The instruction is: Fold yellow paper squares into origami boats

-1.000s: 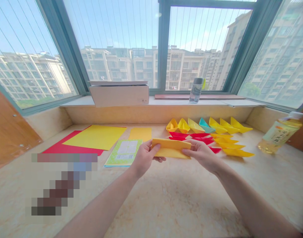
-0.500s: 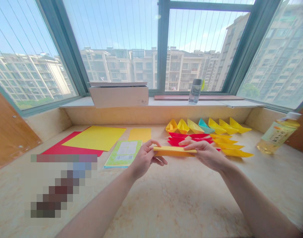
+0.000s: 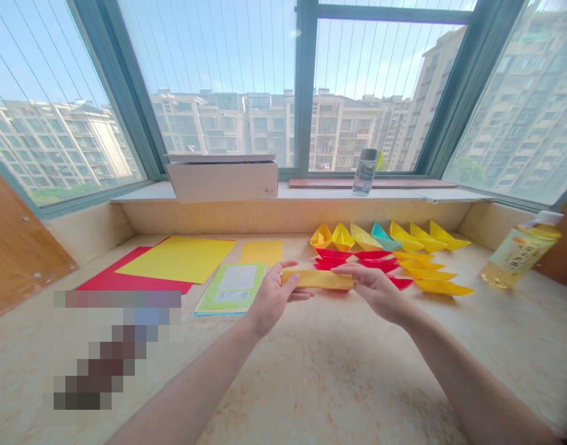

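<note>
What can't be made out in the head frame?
Head view:
- Folded yellow paper: ends hidden under left hand and right hand; fold layers unclear.
- Blurred patch at left: content unreadable.
- Green packet: label print too small.
- Red boats: partly behind the hands.

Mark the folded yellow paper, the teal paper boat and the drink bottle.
folded yellow paper (image 3: 318, 279): head view, middle of the visible strip.
teal paper boat (image 3: 382, 236): head view, its near side.
drink bottle (image 3: 519, 252): head view, its label.
</note>
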A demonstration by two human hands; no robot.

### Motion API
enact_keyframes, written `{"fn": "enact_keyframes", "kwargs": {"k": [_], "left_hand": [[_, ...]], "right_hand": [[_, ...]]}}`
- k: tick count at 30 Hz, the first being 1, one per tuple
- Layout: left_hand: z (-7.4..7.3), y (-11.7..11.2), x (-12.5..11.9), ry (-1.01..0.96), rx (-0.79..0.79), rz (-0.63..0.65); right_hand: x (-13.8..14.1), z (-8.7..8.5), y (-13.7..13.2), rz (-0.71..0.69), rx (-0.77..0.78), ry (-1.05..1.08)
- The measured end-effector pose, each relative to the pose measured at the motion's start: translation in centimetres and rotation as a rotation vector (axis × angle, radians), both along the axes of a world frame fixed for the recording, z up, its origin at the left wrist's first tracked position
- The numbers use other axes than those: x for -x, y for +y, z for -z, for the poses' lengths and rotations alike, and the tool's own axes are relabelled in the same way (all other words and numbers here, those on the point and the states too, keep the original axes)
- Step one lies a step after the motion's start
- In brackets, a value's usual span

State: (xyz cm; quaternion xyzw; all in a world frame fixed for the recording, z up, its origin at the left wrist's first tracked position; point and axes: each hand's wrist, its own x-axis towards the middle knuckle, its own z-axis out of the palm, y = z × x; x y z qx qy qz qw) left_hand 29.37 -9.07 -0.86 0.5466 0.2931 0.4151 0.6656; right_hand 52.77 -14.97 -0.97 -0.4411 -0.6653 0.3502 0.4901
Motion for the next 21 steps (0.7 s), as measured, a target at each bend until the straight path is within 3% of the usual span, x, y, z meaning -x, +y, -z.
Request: {"fn": "enact_keyframes", "kwargs": {"k": [3,6,12,18,21], "left_hand": [[0.1,0.1,-0.1,-0.042,0.018,-0.03],[0.2,-0.1,-0.2,-0.08,0.026,-0.016],[0.0,-1.0,-0.1,0.087,-0.005,0.192],[0.0,-1.9,0.0,0.285,0.058,0.423],[-0.1,-2.3,-0.2,0.252,0.046,0.408]], "right_hand": [[0.2,-0.1,-0.2,-0.052,0.072,0.241],[1.0,-0.2,-0.2,-0.043,0.132,0.334],[2.2,-0.1,0.3,0.263,-0.012,0.355],[3.2,-0.1,0.1,0.262,-0.051,0.6],[4.0,-0.3,-0.3,0.218,-0.049,0.67]]}}
